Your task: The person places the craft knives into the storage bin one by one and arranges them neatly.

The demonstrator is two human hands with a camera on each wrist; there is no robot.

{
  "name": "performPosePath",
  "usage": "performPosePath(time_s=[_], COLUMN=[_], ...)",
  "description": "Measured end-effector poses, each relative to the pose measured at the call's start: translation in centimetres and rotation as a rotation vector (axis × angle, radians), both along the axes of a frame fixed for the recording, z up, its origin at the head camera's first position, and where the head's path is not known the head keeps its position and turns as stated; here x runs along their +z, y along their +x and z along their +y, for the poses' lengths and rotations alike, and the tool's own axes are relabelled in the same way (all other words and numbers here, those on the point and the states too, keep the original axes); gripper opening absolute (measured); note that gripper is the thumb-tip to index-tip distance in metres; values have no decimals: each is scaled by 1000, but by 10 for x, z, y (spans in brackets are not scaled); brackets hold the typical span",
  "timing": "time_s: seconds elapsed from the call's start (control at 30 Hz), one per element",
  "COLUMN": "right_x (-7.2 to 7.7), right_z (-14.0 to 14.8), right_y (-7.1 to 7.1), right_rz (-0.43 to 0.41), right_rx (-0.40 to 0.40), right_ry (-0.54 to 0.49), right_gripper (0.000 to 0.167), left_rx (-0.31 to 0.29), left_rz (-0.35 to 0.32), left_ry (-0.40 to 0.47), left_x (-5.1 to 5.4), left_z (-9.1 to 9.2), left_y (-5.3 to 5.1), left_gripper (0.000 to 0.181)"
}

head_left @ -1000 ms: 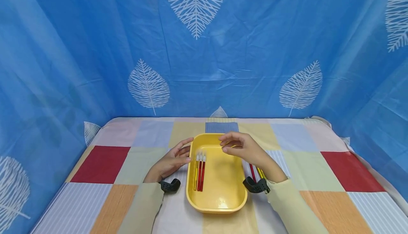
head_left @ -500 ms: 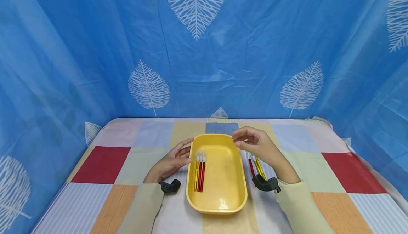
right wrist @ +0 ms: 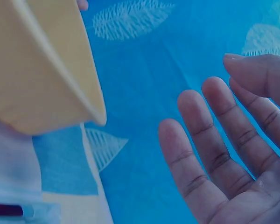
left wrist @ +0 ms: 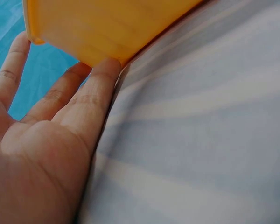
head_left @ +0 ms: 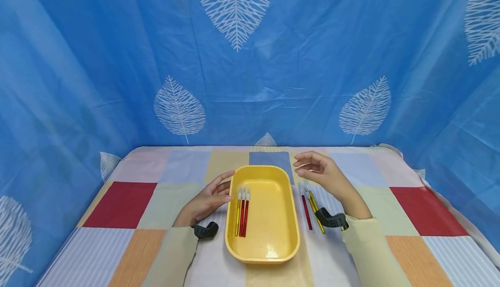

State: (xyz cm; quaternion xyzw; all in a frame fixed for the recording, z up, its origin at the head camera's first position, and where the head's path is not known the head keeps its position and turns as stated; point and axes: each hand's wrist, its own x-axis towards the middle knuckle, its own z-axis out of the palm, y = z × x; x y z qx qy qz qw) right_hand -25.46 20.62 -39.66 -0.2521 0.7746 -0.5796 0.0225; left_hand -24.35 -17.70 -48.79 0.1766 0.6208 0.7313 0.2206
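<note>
A yellow tray (head_left: 273,200) holds one yellow pen (head_left: 238,217) and two red pens (head_left: 245,219) side by side along its left. The left hand (head_left: 207,200) touches the tray's left side with relaxed fingers; in the left wrist view its fingertips meet the tray wall (left wrist: 107,28). To the right of the tray, the right hand (head_left: 324,176) hovers with nothing in it, fingers loosely bent, as the right wrist view also shows for the hand (right wrist: 224,149). Below it on the cloth lie a red pen (head_left: 307,213) and yellow pens (head_left: 318,217), partly covered by the wrist band.
A patchwork cloth (head_left: 175,204) covers the table. Behind it and at both sides hangs a blue curtain (head_left: 242,87) with white leaf prints. Each wrist wears a black band, one on the left (head_left: 206,230) and one on the right (head_left: 331,219).
The right hand has moved from over the tray to the right of it, uncovering more of the pens on the cloth. The left hand stays at the tray's side. The head view has shifted slightly.
</note>
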Motion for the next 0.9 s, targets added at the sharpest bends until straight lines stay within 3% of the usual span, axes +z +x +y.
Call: performPosePath(time_s=[0.43,0.9], right_x=[-25,-49], right_z=[23,33], right_y=[-15,-23], right_rz=[-84,-172], right_rx=[-32,-88], right_ry=[-64,119], right_gripper=[32,41], left_rx=[11,22], left_rz=[-1,-11], left_ry=[1,0], left_x=[0,-2], left_z=[1,1], left_y=[2,1], left_gripper=[86,87])
